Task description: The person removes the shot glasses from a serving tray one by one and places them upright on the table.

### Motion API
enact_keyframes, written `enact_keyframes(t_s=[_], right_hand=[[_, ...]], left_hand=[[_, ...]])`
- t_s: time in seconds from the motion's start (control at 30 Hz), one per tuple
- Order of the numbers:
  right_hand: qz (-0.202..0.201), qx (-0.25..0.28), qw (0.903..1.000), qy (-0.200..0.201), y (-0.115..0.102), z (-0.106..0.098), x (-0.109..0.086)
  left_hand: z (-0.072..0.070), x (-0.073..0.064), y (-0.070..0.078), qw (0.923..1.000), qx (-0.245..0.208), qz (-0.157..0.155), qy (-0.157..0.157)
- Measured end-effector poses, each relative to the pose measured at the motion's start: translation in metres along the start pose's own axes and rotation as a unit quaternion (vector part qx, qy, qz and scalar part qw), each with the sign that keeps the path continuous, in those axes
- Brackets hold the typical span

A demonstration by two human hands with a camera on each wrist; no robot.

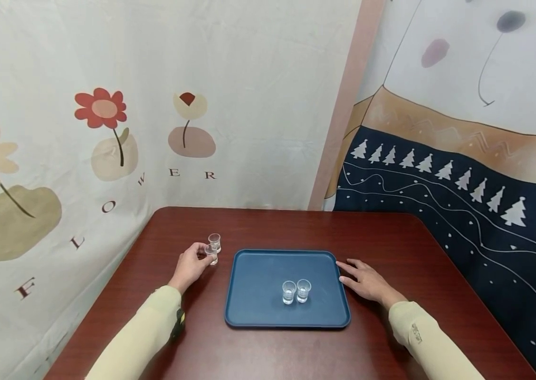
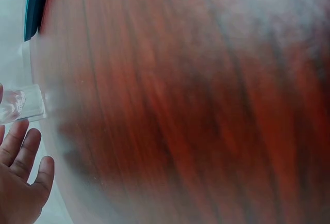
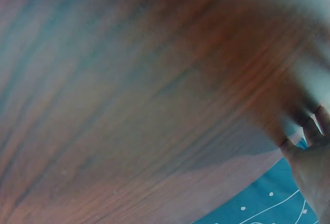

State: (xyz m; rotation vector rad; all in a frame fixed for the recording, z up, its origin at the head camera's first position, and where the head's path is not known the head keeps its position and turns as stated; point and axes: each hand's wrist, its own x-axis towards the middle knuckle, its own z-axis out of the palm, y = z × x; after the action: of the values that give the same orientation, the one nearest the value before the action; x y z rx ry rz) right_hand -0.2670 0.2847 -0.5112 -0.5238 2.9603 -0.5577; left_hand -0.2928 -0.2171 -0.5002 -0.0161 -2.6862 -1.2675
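My left hand (image 1: 189, 267) pinches a small clear shot glass (image 1: 212, 250) between thumb and fingers, on the table left of the tray. Right behind it stands a second glass (image 1: 215, 240); in the head view the two overlap. The left wrist view shows a clear glass (image 2: 26, 103) beside the fingertips. Two more glasses (image 1: 303, 291) stand upright, side by side, on the blue tray (image 1: 258, 311), right of its middle. With fingers spread, my right hand (image 1: 366, 282) touches or nearly touches the tray's right rim; the right wrist view shows only part of the hand.
The brown wooden table (image 1: 268, 353) extends around the tray on every side. A white flower-printed curtain (image 1: 258, 105) hangs behind and to the left. A dark blue cloth with white trees (image 1: 391, 179) hangs at the right edge.
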Motion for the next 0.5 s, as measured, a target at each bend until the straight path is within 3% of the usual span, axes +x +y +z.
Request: enact_keyframes(t_s=[0.5], right_hand=[[-0.002, -0.001, 1.0, 0.002, -0.0004, 0.0003, -0.0021]], left_hand=[[0.0, 0.0017, -0.001, 0.9997, 0.007, -0.023, -0.011]])
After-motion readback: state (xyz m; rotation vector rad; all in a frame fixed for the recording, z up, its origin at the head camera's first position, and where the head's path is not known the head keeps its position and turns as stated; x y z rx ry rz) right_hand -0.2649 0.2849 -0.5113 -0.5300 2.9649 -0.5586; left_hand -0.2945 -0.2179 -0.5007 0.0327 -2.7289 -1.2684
